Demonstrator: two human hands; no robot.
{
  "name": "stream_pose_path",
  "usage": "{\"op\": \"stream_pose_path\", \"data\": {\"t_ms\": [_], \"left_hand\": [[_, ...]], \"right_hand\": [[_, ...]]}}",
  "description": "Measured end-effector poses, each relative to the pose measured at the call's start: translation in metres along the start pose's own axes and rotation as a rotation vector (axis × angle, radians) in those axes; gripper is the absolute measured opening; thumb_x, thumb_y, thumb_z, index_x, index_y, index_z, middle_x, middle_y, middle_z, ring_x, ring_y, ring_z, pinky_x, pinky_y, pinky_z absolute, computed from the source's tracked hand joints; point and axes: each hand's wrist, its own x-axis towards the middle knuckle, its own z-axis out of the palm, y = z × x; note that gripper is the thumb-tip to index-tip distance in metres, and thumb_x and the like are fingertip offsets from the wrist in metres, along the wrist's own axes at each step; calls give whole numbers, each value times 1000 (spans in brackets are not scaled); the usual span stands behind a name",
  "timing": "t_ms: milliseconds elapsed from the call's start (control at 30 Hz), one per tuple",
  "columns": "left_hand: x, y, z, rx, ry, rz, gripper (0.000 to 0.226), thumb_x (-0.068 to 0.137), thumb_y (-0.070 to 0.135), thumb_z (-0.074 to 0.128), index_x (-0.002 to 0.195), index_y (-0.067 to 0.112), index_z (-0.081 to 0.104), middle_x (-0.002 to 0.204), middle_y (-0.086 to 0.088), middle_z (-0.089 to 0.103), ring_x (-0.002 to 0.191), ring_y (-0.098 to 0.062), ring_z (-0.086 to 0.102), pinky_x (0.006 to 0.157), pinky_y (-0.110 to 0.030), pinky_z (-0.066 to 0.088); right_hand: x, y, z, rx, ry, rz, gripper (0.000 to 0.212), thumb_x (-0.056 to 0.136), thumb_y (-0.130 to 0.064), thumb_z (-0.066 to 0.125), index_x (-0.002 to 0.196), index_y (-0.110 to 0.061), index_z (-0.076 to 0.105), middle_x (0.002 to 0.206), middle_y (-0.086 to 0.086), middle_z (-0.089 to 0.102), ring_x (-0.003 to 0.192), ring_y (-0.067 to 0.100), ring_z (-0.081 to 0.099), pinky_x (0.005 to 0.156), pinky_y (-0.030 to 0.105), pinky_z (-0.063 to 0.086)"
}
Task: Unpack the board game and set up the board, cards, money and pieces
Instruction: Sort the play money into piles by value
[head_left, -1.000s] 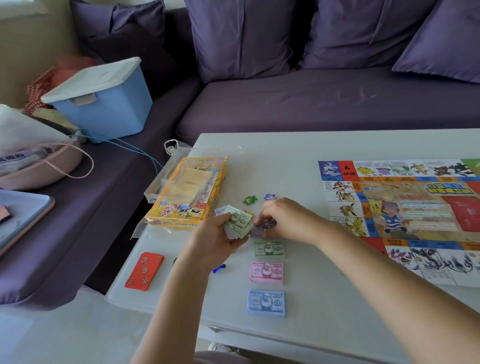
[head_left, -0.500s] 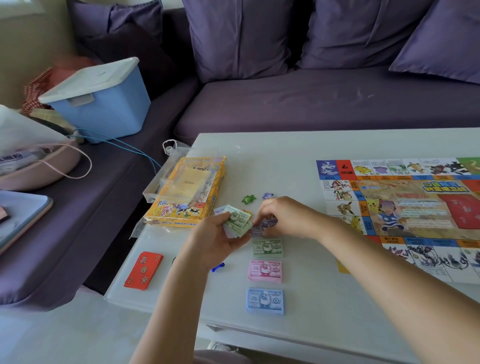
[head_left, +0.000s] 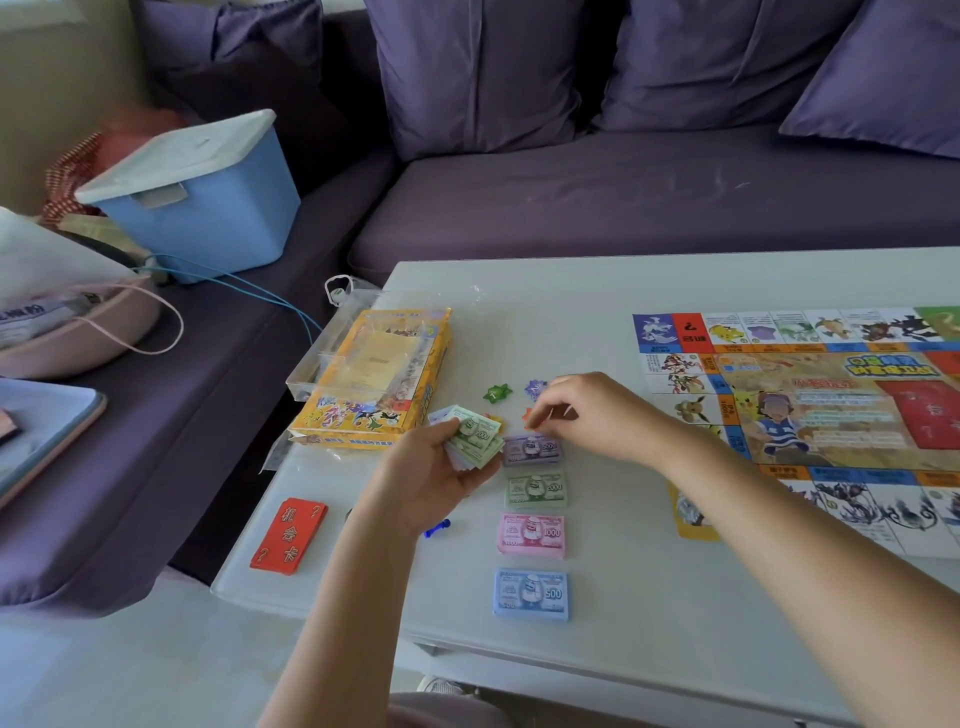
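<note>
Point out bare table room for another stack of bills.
Bare table runs along the far edge, between the box and the board. A smaller patch lies by the near edge, right of the blue stack. Crowded: around the left hand and right hand, where star pieces lie just beyond the purple stack.

game board (head_left: 810, 415): cut off by the right edge | yellow card (head_left: 693, 519): mostly under the right forearm, print unreadable | blue pawn (head_left: 440, 526): half hidden behind the left wrist | orange star piece (head_left: 529, 419): partly covered by right hand (head_left: 597, 415), contact unclear | bills (head_left: 475, 436) in left hand (head_left: 431, 467): lower notes hidden beneath the green one
</note>
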Motion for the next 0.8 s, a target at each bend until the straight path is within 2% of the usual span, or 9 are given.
{"op": "stream_pose_path", "data": {"t_ms": [167,400,500,633,700,800], "left_hand": [[3,0,-1,6,-5,-4,18,99,7,35,99,2,53,80,-18,71,90,-31,61,94,-46,44],[2,-1,-2,17,-5,-1,17,99,7,36,100,2,52,79,-18,71,90,-32,60,92,-46,45],[4,0,-3,32,-8,-8,17,99,8,36,101,3,52,81,-18,70,91,-33,61,88,-46,48],[3,-1,-2,32,-4,-10,16,99,8,37,100,2,52,78,-18,71,89,-32,61,90,-46,46],[2,0,-2,21,1,-4,16,99,7,37,101,2,52,78,-19,71,89,-32,61,93,-47,45],[0,0,-2,0,-15,12,16,100,7,36,102,3,51,88,-20,70,93,-31,61,95,-45,44]], "right_hand": [[-7,5,-9,-67,-103,44,17,81,-20,73,97,-23,72,89,-14,59,87,8,57,78,23,46],[-8,7,-3,-103,-130,25,26,77,-20,77,100,-22,66,97,-9,59,89,8,55,73,23,42],[-8,5,-2,-97,-146,-6,25,77,-19,76,100,-17,66,90,-17,55,79,-10,50,67,10,38],[-8,4,-2,-73,-152,-13,25,78,-13,74,101,-12,65,87,-18,52,76,-33,40,66,3,35],[-7,4,-2,-81,-152,-14,25,79,-14,74,102,-14,65,87,-19,51,78,-28,44,66,4,36],[-9,5,-2,-52,-115,26,21,80,-19,73,100,-19,67,90,-19,53,85,0,56,75,16,45]]}}
